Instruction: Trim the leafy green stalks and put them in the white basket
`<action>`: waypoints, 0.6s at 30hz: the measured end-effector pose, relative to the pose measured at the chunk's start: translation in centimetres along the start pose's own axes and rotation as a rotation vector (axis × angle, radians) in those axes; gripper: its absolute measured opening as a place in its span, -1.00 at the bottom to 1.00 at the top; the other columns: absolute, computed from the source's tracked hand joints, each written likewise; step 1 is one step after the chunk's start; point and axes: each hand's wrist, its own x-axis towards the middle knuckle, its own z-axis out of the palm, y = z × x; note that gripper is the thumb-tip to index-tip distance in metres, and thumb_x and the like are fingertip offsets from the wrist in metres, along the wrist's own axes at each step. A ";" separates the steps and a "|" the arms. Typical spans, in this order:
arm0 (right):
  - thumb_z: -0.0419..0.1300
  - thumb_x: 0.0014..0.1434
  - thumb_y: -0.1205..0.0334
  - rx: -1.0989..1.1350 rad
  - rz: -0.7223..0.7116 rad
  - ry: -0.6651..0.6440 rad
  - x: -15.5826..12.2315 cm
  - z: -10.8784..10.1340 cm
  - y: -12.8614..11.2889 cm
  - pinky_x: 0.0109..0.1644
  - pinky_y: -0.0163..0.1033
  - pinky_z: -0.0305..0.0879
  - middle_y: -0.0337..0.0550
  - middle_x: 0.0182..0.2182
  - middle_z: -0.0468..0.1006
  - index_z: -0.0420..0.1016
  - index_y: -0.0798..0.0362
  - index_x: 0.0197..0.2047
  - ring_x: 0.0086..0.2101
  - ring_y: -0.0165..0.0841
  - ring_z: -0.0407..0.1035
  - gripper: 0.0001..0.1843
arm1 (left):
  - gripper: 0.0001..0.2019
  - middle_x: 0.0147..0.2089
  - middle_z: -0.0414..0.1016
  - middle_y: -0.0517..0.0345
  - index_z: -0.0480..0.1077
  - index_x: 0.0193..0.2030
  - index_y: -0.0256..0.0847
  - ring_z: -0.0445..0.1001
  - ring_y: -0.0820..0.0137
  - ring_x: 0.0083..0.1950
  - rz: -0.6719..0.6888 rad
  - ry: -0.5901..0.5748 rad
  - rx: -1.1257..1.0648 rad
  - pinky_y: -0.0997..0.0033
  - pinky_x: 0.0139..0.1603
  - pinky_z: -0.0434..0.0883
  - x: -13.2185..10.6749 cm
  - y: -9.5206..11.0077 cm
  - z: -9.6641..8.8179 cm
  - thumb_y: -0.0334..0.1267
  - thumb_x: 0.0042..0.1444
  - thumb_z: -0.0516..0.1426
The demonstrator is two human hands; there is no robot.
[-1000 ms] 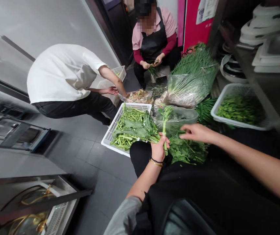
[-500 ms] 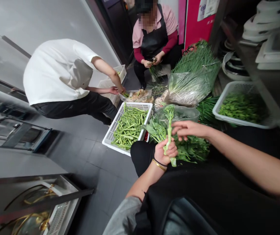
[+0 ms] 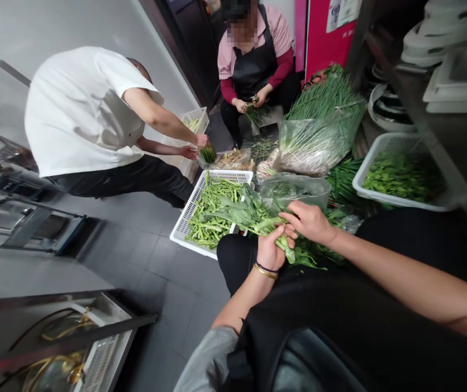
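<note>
Starting at far left, with a person in a white shirt (image 3: 82,109) bent low, both of that person's hands on a small green bundle (image 3: 207,154). Moving right to a white slotted basket (image 3: 186,209) on the floor tiles, heaped with trimmed green stems. Just right of that, gripping a leafy green stalk (image 3: 249,215) in the left hand (image 3: 269,249), fingers (image 3: 274,239) wrapped tight round the thick lower stem, cut end poking out to the right, leaves trailing leftward over the basket's corner. Meeting the stalk from above with the right hand (image 3: 309,220), thumb and fingertips pinched together on the stem right beside the left fist; cannot tell whether stem or a side leaf sits in the pinch.

Judging by look: light, with a firm stem that would snap if bent hard. Leaves soft, limp and easily torn or bruised, possibly damp and a little slick. Best taken low on the stout stem, never by the leaves, and with only a gentle squeeze.

Resting below both hands, a heap of loose leafy greens (image 3: 323,250) against the dark lap. Beyond, a clear bag (image 3: 298,188) and a bagged sheaf of chives (image 3: 319,136). Behind those, a second person in a black apron (image 3: 253,60) handling another bunch. Ending at far right with another white basket (image 3: 396,200) of greens.
</note>
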 end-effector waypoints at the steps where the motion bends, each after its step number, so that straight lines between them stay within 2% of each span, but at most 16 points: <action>1: 0.02 0.27 0.14 -0.042 -0.066 0.005 -0.2 -0.1 0.1 -0.44 -0.30 0.07 -0.24 -0.60 0.27 0.20 0.03 -0.54 -0.56 -0.44 0.17 -0.65 | -0.77 -0.40 0.44 0.05 0.35 -0.35 -0.32 0.39 0.45 -0.48 -0.031 -0.003 -0.017 0.52 -0.59 0.21 0.2 0.0 -0.1 -0.26 -0.13 0.27; 3: 0.02 0.28 0.15 -0.114 -0.186 -0.009 -0.2 -0.4 0.6 -0.42 -0.30 0.10 -0.21 -0.58 0.31 0.30 0.05 -0.49 -0.53 -0.43 0.21 -0.69 | -0.77 -0.37 0.45 0.01 0.36 -0.35 -0.31 0.41 0.42 -0.46 -0.131 -0.027 -0.073 0.53 -0.63 0.18 0.5 0.1 -0.5 -0.21 -0.09 0.24; 5: 0.01 0.28 0.16 -0.147 -0.292 -0.048 -0.1 -0.5 1.1 -0.41 -0.31 0.11 -0.19 -0.55 0.34 0.37 0.06 -0.44 -0.52 -0.43 0.23 -0.70 | -0.77 -0.39 0.43 0.06 0.34 -0.35 -0.28 0.37 0.45 -0.50 -0.207 -0.042 -0.117 0.56 -0.65 0.13 0.7 0.6 -0.9 -0.18 -0.07 0.23; 8: -0.02 0.29 0.19 -0.142 -0.382 -0.093 0.1 -0.1 1.5 -0.40 -0.32 0.12 -0.15 -0.50 0.39 0.44 0.08 -0.35 -0.49 -0.42 0.26 -0.72 | -0.75 -0.46 0.39 0.14 0.34 -0.35 -0.27 0.34 0.49 -0.52 -0.156 -0.019 -0.072 0.58 -0.64 0.14 0.6 1.0 -1.2 -0.20 -0.10 0.26; 11: -0.03 0.30 0.14 -0.130 -0.304 -0.134 0.2 0.9 1.0 -0.41 -0.32 0.11 -0.13 -0.46 0.41 0.46 0.09 -0.32 -0.48 -0.42 0.28 -0.69 | -0.68 -0.51 0.36 0.23 0.35 -0.27 -0.27 0.32 0.52 -0.54 -0.038 0.052 0.030 0.56 -0.59 0.19 0.6 0.9 -1.3 -0.31 -0.20 0.31; 15: -0.07 0.30 0.03 -0.101 -0.101 -0.214 -1.1 1.4 0.0 -0.41 -0.29 0.10 -0.12 -0.52 0.38 0.35 0.09 -0.47 -0.52 -0.39 0.26 -0.58 | -0.55 -0.40 0.44 0.23 0.34 -0.18 -0.24 0.36 0.55 -0.49 0.163 0.222 0.093 0.55 -0.49 0.25 1.7 0.9 -2.3 -0.41 -0.29 0.31; 16: -0.06 0.30 0.03 -0.061 -0.074 -0.282 -1.7 1.1 -0.1 -0.41 -0.29 0.11 -0.12 -0.53 0.39 0.34 0.08 -0.48 -0.52 -0.39 0.28 -0.58 | -0.57 -0.35 0.47 0.19 0.33 -0.19 -0.24 0.36 0.56 -0.47 0.193 0.249 0.095 0.55 -0.47 0.26 2.0 1.3 -2.7 -0.41 -0.29 0.31; 18: -0.02 0.27 0.04 0.044 -0.060 -0.548 -2.9 -0.1 0.3 -0.40 -0.30 0.13 -0.14 -0.52 0.43 0.34 0.06 -0.47 -0.50 -0.37 0.32 -0.63 | -0.59 -0.25 0.50 0.12 0.32 -0.21 -0.23 0.35 0.57 -0.46 0.174 0.230 0.074 0.56 -0.47 0.25 2.3 2.2 -3.5 -0.38 -0.26 0.31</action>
